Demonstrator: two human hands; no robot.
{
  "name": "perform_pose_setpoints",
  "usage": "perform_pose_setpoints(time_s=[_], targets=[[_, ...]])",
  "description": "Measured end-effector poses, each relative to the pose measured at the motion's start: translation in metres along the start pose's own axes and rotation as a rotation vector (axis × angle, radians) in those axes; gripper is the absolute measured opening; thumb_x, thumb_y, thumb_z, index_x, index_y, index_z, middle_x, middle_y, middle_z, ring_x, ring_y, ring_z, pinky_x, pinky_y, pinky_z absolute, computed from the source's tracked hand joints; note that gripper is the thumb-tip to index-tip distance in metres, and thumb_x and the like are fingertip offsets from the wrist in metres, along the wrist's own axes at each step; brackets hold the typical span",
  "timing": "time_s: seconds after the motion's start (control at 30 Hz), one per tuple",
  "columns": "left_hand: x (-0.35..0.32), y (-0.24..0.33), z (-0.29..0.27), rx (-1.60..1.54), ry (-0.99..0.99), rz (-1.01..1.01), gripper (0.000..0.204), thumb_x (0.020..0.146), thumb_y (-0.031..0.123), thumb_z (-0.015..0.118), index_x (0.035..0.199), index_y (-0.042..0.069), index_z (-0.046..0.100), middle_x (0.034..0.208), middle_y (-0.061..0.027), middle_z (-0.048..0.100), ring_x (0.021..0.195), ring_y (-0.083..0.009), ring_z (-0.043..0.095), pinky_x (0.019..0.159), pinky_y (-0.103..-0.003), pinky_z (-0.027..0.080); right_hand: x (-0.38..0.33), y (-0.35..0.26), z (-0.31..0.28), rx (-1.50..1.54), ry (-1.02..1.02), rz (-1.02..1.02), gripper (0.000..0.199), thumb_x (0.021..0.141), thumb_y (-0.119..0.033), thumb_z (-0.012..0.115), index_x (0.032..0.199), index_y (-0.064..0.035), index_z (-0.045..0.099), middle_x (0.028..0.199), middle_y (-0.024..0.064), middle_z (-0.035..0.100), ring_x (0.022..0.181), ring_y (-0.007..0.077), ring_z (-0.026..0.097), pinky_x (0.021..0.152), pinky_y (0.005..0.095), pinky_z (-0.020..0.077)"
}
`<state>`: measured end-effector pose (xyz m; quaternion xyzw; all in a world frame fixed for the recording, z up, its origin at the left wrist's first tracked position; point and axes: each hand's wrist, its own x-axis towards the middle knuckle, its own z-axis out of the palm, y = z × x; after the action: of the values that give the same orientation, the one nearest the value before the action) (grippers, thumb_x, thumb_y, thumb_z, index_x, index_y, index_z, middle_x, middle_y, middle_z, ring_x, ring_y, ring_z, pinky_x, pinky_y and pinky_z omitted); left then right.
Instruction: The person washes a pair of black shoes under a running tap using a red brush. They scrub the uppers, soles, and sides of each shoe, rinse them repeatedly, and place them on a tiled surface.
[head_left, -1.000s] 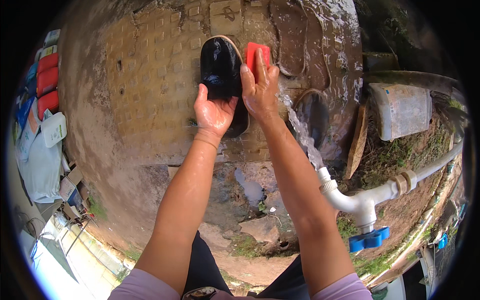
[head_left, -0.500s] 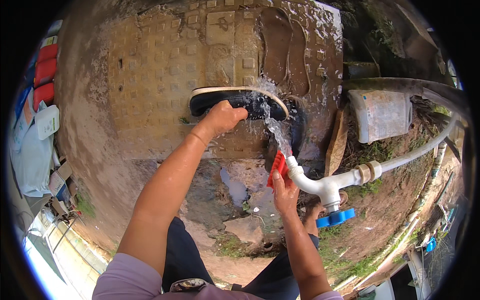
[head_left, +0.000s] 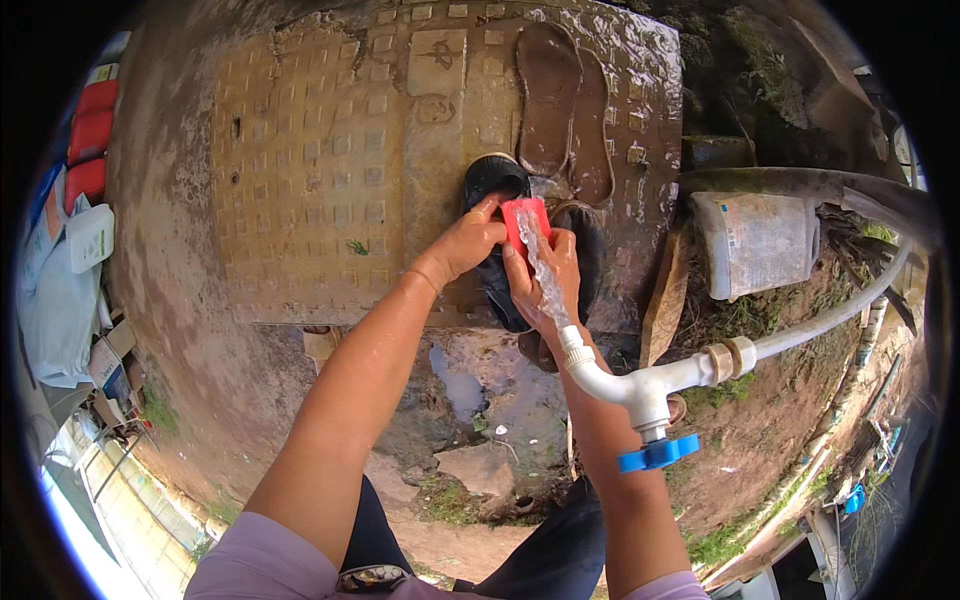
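Note:
My left hand [head_left: 465, 240] grips a black shoe [head_left: 493, 176] with a pale sole edge, its fingers at the opening. The shoe stands lengthwise on the wet slab, one end pointing away from me. My right hand [head_left: 548, 275] is closed around a red scrub brush [head_left: 513, 217], which it holds against the shoe. Water from a white plastic tap [head_left: 605, 383] pours over the brush and the right hand. The brush and hands cover the shoe's middle. A second dark shoe [head_left: 588, 252] sits just right of the right hand, partly hidden.
Two brown insoles [head_left: 548, 95] lie on the slab [head_left: 310, 190] beyond the shoe. The tap has a blue handle [head_left: 658, 453] and a grey hose [head_left: 840, 318], close above my right forearm. A dirty white jug [head_left: 757, 240] stands to the right; bags and red containers [head_left: 90, 135] are far left.
The shoe has turned from lying crosswise to pointing away from me. My right hand has brought the brush up and forward, from below the tap's mouth onto the shoe.

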<state>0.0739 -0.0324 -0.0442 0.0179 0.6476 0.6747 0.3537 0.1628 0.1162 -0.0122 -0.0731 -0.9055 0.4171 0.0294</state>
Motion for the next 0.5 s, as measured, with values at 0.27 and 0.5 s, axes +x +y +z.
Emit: perform_pose_setpoints(time_s=[0.27, 0.5], targets=[[0.008, -0.012, -0.011, -0.098, 0.129, -0.292, 0.018, 0.082, 0.007, 0.052, 0.092, 0.0, 0.065, 0.092, -0.0045, 0.064, 0.083, -0.0122, 0.056, 0.08, -0.027, 0.045, -0.017, -0.011, -0.011, -0.319, -0.086, -0.012, 0.058, 0.079, -0.028, 0.072, 0.133, -0.0095, 0.059, 0.097, 0.0199, 0.055, 0.09, 0.0369, 0.057, 0.073, 0.0458, 0.0454], [0.009, -0.004, 0.005, 0.016, 0.23, -0.054, 0.035, 0.092, 0.028, 0.054, 0.087, -0.003, 0.07, 0.081, -0.0109, 0.068, 0.074, -0.0214, 0.063, 0.072, -0.033, 0.049, 0.01, -0.012, -0.003, -0.309, -0.006, -0.074, 0.05, 0.078, -0.025, 0.074, 0.124, -0.0058, 0.064, 0.095, 0.0201, 0.056, 0.085, 0.0385, 0.058, 0.069, 0.0483, 0.047]])
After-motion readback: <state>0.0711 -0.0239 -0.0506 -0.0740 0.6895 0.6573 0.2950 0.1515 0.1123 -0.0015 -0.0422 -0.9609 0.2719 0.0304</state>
